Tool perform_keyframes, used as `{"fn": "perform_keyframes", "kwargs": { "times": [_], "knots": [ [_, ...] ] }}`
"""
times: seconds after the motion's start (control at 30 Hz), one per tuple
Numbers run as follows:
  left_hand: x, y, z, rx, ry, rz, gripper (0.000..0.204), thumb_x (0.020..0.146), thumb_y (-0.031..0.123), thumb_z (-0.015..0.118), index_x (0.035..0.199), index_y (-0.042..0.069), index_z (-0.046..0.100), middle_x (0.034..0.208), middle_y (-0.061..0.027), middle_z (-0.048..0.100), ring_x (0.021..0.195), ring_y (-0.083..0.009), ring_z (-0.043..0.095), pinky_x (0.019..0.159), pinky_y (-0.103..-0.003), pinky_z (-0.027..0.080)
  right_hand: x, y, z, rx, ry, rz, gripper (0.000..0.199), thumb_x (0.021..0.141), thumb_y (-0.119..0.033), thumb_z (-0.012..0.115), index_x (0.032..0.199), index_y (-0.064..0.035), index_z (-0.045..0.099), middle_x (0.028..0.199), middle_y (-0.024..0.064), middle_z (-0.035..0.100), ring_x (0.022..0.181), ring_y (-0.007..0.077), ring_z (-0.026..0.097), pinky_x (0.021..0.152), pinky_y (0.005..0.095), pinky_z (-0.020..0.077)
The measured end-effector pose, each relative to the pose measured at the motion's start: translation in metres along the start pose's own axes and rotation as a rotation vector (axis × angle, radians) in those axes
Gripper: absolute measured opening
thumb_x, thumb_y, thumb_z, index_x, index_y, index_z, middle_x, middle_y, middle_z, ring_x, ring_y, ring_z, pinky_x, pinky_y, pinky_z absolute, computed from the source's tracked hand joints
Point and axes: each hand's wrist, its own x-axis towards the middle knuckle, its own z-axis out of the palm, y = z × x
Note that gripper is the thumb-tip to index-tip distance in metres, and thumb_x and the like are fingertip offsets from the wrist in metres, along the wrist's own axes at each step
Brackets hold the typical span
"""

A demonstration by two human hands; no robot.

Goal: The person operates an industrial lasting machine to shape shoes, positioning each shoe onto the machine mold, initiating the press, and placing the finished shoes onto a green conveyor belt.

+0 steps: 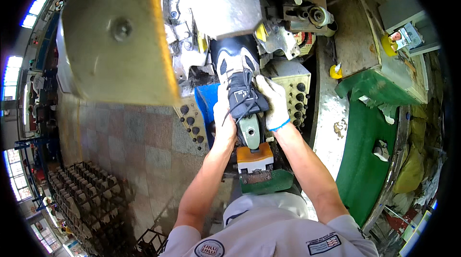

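Here, laced shoe (241, 81), smooth last (248, 139)

At the left, a dark metal rack with close-set rows (89, 199) stands on the worn, checkered grey-brown floor (129, 137), beyond which shine bright multi-pane windows (14, 77). Rightward, a small grey-and-white shoe (381, 151) lies on a long green surface (353, 165); crumpled yellow-green sacks (408, 180) lie alongside, near a scuffed wooden-topped desk (353, 41).
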Motion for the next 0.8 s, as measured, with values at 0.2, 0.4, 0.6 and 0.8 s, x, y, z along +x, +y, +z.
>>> {"fn": "perform_keyframes", "kwargs": {
  "times": [0.2, 0.4, 0.6, 0.8],
  "knots": [
    [0.005, 0.008, 0.001, 0.130, 0.048, -0.026, 0.024, 0.101, 0.019, 0.058, 0.121, 0.005, 0.058, 0.098, -0.0021, 0.065, 0.084, -0.0115, 0.064, 0.076, -0.028, 0.055, 0.005, 0.014, -0.004, 0.077, -0.003, 0.016, 0.028, 0.100, -0.023, 0.065, 0.111, 0.0015, 0.071, 0.104, 0.0052, 0.072, 0.089, 0.0107, 0.065, 0.082, 0.0263, 0.0511],
    [0.014, 0.015, -0.012, 0.355, -0.060, 0.075, 0.048, 0.111, 0.038, 0.037, 0.112, 0.000, 0.066, 0.094, -0.0030, 0.069, 0.082, -0.0095, 0.061, 0.076, -0.025, 0.052, 0.007, 0.028, 0.006, 0.154, 0.006, -0.029, 0.022, 0.099, -0.026, 0.066, 0.104, -0.0044, 0.071, 0.094, 0.0006, 0.069, 0.081, 0.0082, 0.062, 0.072, 0.0248, 0.0504],
    [0.014, 0.025, -0.014, 0.500, -0.034, 0.042, 0.052, 0.111, 0.037, 0.034, 0.107, -0.002, 0.067, 0.089, -0.0042, 0.069, 0.079, -0.0104, 0.059, 0.074, -0.027, 0.050, 0.006, 0.030, 0.010, 0.030, 0.076, -0.077, 0.022, 0.098, -0.026, 0.067, 0.099, -0.0050, 0.072, 0.090, -0.0005, 0.069, 0.075, 0.0074, 0.060, 0.067, 0.0241, 0.0482],
    [0.007, 0.029, -0.009, 0.560, -0.034, 0.171, 0.053, 0.112, 0.039, 0.033, 0.104, -0.002, 0.066, 0.092, -0.0033, 0.069, 0.081, -0.0101, 0.059, 0.076, -0.028, 0.050, 0.002, 0.021, 0.020, 0.003, 0.083, -0.112, 0.028, 0.099, -0.031, 0.065, 0.098, -0.0037, 0.073, 0.091, 0.0007, 0.070, 0.077, 0.0088, 0.062, 0.069, 0.0260, 0.0502]
  ]
}}
